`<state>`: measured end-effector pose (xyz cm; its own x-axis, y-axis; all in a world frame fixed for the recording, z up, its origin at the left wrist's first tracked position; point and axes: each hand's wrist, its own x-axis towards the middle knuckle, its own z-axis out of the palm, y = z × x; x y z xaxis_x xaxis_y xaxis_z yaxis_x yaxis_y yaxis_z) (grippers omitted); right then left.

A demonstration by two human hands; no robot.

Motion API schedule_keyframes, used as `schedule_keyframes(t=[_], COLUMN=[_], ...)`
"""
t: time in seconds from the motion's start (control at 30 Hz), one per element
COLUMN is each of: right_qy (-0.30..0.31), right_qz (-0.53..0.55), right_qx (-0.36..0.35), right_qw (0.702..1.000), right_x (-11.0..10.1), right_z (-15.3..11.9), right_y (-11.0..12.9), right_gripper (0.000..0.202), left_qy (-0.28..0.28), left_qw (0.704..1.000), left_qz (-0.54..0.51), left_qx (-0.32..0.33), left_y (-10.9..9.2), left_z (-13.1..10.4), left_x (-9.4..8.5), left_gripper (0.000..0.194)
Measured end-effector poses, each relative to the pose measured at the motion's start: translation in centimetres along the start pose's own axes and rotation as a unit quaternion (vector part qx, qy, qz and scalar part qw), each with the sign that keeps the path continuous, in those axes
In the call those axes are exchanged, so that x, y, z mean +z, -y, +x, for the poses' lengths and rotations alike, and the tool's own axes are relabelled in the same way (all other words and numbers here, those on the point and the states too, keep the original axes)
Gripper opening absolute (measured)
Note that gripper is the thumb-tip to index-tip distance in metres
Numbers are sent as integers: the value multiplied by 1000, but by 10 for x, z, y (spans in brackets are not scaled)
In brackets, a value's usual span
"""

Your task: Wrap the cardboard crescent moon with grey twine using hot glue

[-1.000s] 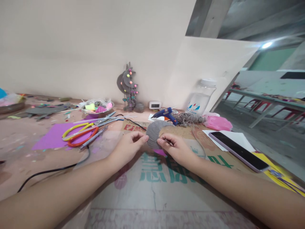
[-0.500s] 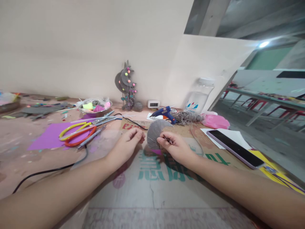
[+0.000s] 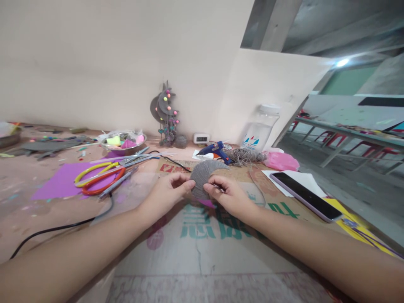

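Note:
A grey crescent wrapped in yarn [image 3: 202,174] is held up above the cardboard [image 3: 176,261]. My left hand [image 3: 172,189] pinches its left edge between thumb and fingers. At its inner right side, my right hand [image 3: 227,193] is closed on it, the thumb on the yarn surface; a small dark thing shows between those fingers, too small to make out. Behind the crescent lie a blue glue gun [image 3: 216,151] and a tangle of grey yarn [image 3: 248,156].
Scissors with yellow and red handles [image 3: 101,179] lie on purple paper [image 3: 57,183] at left, near a metal bowl [image 3: 121,148]. A decorated grey moon piece [image 3: 166,109], a timer [image 3: 201,138], a clear jar [image 3: 260,128], a pink bag [image 3: 280,160] and a phone [image 3: 304,195] stand or lie around.
My left hand has moved right and taken hold of the crescent's left edge. The crescent has shifted slightly left in the picture. The whole view has also shifted a little.

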<state>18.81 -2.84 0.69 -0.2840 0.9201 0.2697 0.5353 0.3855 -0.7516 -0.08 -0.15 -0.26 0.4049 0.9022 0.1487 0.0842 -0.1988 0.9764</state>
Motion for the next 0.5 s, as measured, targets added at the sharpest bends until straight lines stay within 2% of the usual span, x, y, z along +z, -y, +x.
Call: schedule_keyframes(t=[0.17,0.33,0.5], right_qy=[-24,-21,-15], right_qz=[-47,4,23], right_qx=[-25,-43,-15], right_qw=[998,999,1000], right_x=[-1,4,4], right_z=[-3,-3,-2], right_y=[-2,-4,3], right_gripper=[33,14,19], left_qy=[7,-8,44], left_qw=[1000,999,997], left_qz=[21,-21,-58], left_qx=[21,28,11], left_y=[4,6,-3], left_z=[2,1,-3], left_x=[0,4,5], left_gripper=[21,21,22])
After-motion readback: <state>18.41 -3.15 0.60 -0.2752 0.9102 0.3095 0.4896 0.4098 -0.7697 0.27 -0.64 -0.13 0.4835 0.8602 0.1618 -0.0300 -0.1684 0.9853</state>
